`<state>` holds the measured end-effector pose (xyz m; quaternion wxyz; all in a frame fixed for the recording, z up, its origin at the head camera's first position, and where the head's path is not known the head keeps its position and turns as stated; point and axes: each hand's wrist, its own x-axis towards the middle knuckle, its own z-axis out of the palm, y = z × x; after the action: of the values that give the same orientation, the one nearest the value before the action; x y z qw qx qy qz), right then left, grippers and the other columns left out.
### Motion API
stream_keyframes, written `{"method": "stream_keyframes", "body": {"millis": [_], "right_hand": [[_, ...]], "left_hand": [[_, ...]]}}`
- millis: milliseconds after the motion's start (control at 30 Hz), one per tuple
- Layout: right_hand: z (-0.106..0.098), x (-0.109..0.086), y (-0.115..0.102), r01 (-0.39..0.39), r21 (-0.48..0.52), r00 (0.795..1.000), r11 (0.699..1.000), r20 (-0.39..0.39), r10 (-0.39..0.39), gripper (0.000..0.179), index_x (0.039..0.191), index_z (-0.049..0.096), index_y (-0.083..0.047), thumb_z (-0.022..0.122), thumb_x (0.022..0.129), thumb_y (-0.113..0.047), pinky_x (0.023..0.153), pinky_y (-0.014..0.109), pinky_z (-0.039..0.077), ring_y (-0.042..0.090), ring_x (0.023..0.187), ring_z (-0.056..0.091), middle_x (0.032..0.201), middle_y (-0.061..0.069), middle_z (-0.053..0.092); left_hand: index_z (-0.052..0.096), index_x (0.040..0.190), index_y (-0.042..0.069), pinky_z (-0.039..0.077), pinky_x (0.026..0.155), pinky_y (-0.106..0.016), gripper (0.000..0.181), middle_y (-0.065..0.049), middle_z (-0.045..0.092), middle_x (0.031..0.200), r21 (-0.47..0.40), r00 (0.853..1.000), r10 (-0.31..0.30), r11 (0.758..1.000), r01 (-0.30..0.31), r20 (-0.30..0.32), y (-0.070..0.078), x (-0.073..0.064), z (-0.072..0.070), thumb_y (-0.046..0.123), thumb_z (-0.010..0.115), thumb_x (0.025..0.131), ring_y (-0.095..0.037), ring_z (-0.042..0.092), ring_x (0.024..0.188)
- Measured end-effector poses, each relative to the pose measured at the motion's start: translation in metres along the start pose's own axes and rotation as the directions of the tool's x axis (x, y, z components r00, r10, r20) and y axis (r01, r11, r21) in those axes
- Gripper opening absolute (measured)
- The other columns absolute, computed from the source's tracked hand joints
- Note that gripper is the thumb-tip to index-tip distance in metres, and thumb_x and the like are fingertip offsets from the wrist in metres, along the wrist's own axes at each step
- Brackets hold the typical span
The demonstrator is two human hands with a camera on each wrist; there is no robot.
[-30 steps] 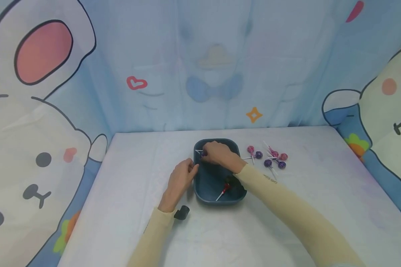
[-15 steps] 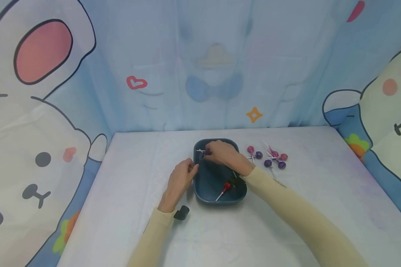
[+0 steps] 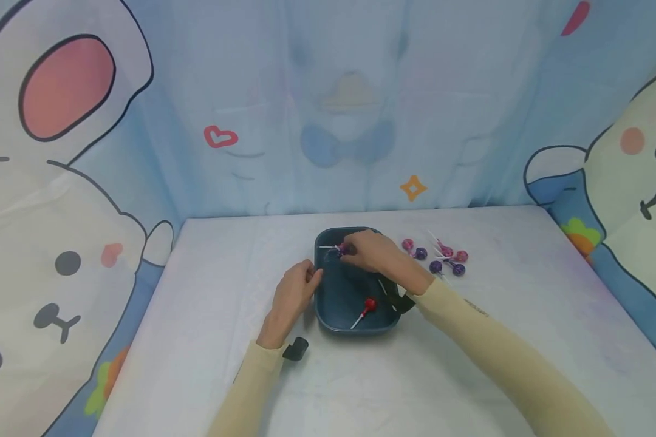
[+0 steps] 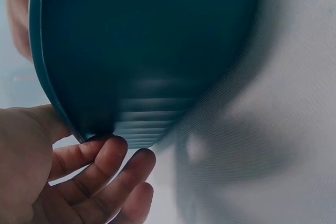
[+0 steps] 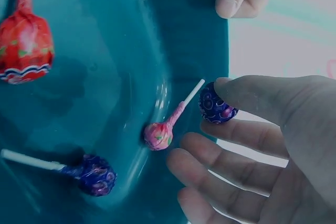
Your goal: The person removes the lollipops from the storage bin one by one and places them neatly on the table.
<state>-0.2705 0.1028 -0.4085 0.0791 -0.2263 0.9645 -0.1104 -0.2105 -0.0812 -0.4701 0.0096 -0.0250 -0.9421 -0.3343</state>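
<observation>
My right hand (image 3: 379, 258) is over the back of a dark blue-green tray (image 3: 333, 297). Between its thumb and index finger it pinches a purple-wrapped lollipop (image 5: 214, 106) by the round head; the other fingers hang below. Under it in the right wrist view lie a pink lollipop (image 5: 158, 136) and another purple lollipop (image 5: 97, 177), both inside the tray. A red lollipop (image 3: 370, 304) rests near the tray's front. My left hand (image 3: 294, 294) grips the tray's left rim, thumb at the edge and curled fingers against the outer wall (image 4: 142, 114).
Right of the tray, several loose pink and purple lollipops (image 3: 447, 261) lie on the white-covered table (image 3: 224, 261). Behind hangs a blue cartoon curtain (image 3: 344, 91). A black wrist camera (image 3: 295, 349) sits at the left cuff.
My right hand has drawn a little to the right from the tray's back left corner with the purple lollipop, exposing more of the lollipops there. The left hand holds its place on the rim.
</observation>
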Motion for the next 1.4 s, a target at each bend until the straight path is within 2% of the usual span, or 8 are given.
{"method": "stream_keyframes", "body": {"millis": [133, 300, 467, 767, 933, 1167, 1400], "right_hand": [[0.0, -0.006, 0.005, 0.005, 0.004, 1.0, 1.0, 0.0, -0.005, 0.04, 0.116, 0.06, -0.012, 0.063, 0.084, -0.037, 0.075, 0.035, 0.05, 0.014, 0.08, 0.059, 0.098, 0.002, 0.066], [-0.004, -0.014, 0.01, 0.01, 0.021, 1.0, 1.0, -0.011, -0.009, 0.035, 0.11, 0.062, -0.013, 0.064, 0.084, -0.037, 0.074, 0.035, 0.05, 0.014, 0.079, 0.058, 0.096, 0.003, 0.066], [-0.008, -0.021, 0.012, 0.002, 0.014, 1.0, 1.0, -0.01, -0.002, 0.037, 0.112, 0.062, -0.014, 0.063, 0.084, -0.039, 0.076, 0.034, 0.051, 0.015, 0.081, 0.059, 0.099, 0.004, 0.066], [-0.01, -0.034, 0.018, -0.001, 0.043, 0.999, 0.999, -0.032, 0.003, 0.035, 0.111, 0.063, -0.015, 0.063, 0.084, -0.038, 0.076, 0.035, 0.051, 0.016, 0.087, 0.06, 0.102, 0.003, 0.066], [-0.011, -0.04, 0.024, -0.021, 0.045, 0.999, 0.999, -0.041, 0.022, 0.035, 0.109, 0.063, -0.015, 0.063, 0.084, -0.04, 0.074, 0.035, 0.051, 0.016, 0.085, 0.059, 0.1, 0.003, 0.066], [-0.013, -0.046, 0.035, -0.027, 0.083, 0.999, 0.996, -0.044, 0.03, 0.035, 0.109, 0.062, -0.013, 0.063, 0.084, -0.038, 0.078, 0.036, 0.05, 0.017, 0.089, 0.06, 0.1, 0.004, 0.066], [-0.011, -0.053, 0.045, -0.04, 0.107, 0.995, 0.993, -0.087, 0.049, 0.032, 0.107, 0.063, -0.013, 0.064, 0.084, -0.036, 0.073, 0.035, 0.051, 0.017, 0.086, 0.06, 0.097, 0.003, 0.066]], "left_hand": [[0.053, 0.086, 0.016, 0.039, 0.05, -0.025, 0.022, 0.0, 0.054, 0.072, -0.006, 1.0, -0.008, 1.0, 0.008, 0.004, 0.0, 0.0, 0.0, 0.037, 0.05, 0.092, -0.012, 0.05, 0.06], [0.053, 0.085, 0.015, 0.039, 0.05, -0.024, 0.023, 0.001, 0.054, 0.071, -0.002, 1.0, 0.007, 1.0, -0.007, -0.009, -0.001, 0.0, 0.0, 0.036, 0.05, 0.092, -0.012, 0.049, 0.059], [0.053, 0.084, 0.015, 0.038, 0.049, -0.024, 0.022, 0.001, 0.053, 0.07, -0.004, 1.0, 0.018, 1.0, -0.018, -0.021, -0.001, 0.0, -0.001, 0.035, 0.051, 0.092, -0.012, 0.049, 0.058], [0.053, 0.083, 0.016, 0.038, 0.049, -0.024, 0.022, 0.001, 0.054, 0.071, 0.006, 1.0, 0.004, 1.0, -0.004, -0.011, -0.002, 0.0, 0.001, 0.036, 0.05, 0.092, -0.012, 0.049, 0.059], [0.052, 0.083, 0.016, 0.038, 0.049, -0.025, 0.022, 0.001, 0.053, 0.07, -0.004, 1.0, 0.012, 1.0, -0.012, -0.015, -0.003, 0.0, 0.001, 0.036, 0.05, 0.092, -0.012, 0.049, 0.059], [0.053, 0.083, 0.015, 0.038, 0.049, -0.025, 0.023, 0.001, 0.054, 0.07, -0.015, 1.0, 0.025, 1.0, -0.025, -0.014, -0.002, 0.0, 0.0, 0.036, 0.05, 0.092, -0.012, 0.049, 0.058], [0.053, 0.083, 0.015, 0.038, 0.049, -0.025, 0.023, 0.001, 0.053, 0.071, -0.022, 0.999, 0.033, 0.999, -0.033, -0.013, -0.002, 0.0, 0.0, 0.035, 0.05, 0.093, -0.012, 0.049, 0.058]]}}
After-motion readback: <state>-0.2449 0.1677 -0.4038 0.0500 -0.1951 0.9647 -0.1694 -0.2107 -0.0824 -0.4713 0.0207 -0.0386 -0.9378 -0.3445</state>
